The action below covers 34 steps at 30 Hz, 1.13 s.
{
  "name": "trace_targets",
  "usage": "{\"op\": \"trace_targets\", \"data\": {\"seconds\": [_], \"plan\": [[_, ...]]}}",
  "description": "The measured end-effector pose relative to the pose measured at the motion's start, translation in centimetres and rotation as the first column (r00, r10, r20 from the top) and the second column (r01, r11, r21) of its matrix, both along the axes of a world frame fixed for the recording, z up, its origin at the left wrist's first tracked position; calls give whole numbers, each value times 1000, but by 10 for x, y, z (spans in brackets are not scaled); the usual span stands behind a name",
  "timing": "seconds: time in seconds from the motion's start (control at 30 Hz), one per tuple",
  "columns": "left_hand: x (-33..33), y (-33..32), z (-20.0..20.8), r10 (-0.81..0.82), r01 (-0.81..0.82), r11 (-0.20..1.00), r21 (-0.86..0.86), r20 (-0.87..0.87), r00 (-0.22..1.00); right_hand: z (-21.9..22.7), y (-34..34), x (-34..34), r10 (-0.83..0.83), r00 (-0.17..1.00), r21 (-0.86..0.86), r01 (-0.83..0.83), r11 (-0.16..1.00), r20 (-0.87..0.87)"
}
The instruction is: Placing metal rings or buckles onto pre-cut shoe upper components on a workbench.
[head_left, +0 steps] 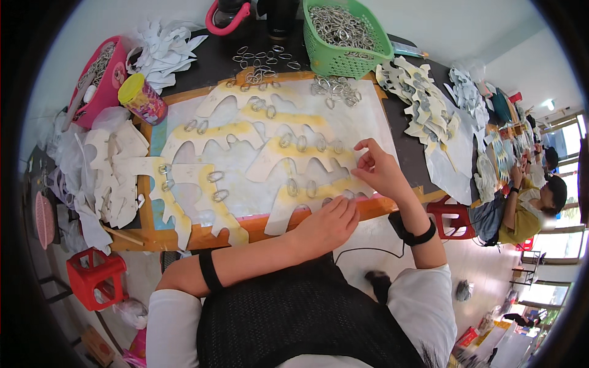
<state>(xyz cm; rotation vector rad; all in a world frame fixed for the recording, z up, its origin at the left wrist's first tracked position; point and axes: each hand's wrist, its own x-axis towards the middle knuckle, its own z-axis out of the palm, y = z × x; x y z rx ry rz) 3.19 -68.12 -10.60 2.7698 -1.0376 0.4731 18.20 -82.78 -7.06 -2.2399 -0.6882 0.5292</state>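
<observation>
On the table lie several white, wavy-edged cut-out pieces with yellow bands and silver oval rings on them. My left hand (328, 226) is at the lower edge of the nearest piece (283, 208), its fingers bent and pressed together; what its fingertips hold, if anything, is hidden. Above that piece's right end is my right hand (381, 170), index finger raised, thumb and other fingertips drawn close together. Anything between them is too small to make out. Just beyond lies another banded piece (264, 164) bearing rings (301, 143).
A green basket (346, 61) of rings stands at the back, with loose rings (336, 91) before it. Stacked pieces (423, 101) lie right, plain cut-outs (116, 165) left. A pink basket (110, 92) and yellow-lidded tub (142, 98) stand far left. Another person (531, 205) sits far right.
</observation>
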Motion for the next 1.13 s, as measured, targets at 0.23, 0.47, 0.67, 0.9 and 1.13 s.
{"op": "trace_targets", "data": {"seconds": [0.23, 0.47, 0.67, 0.9, 1.13], "plan": [[-5, 6, -5, -8, 8, 1000, -6, 21, 1000, -1, 9, -10, 3, 978, -102, 19, 995, 211], [-12, 18, -7, -37, 35, 997, -64, -24, 999, 4, 6, 4, 32, 994, -91, -22, 996, 102], [-23, 32, 0, -91, 86, 995, -53, -87, 992, 3, 0, 8, 123, 977, -24, -121, 992, 173], [-25, 56, 18, -225, 220, 970, -103, -43, 973, -8, -13, -13, 7, 991, 146, -28, 989, 137], [-45, 108, 32, 59, -122, 964, -236, -260, 964, -53, 9, -41, 26, 867, 36, -50, 998, 498]]}}
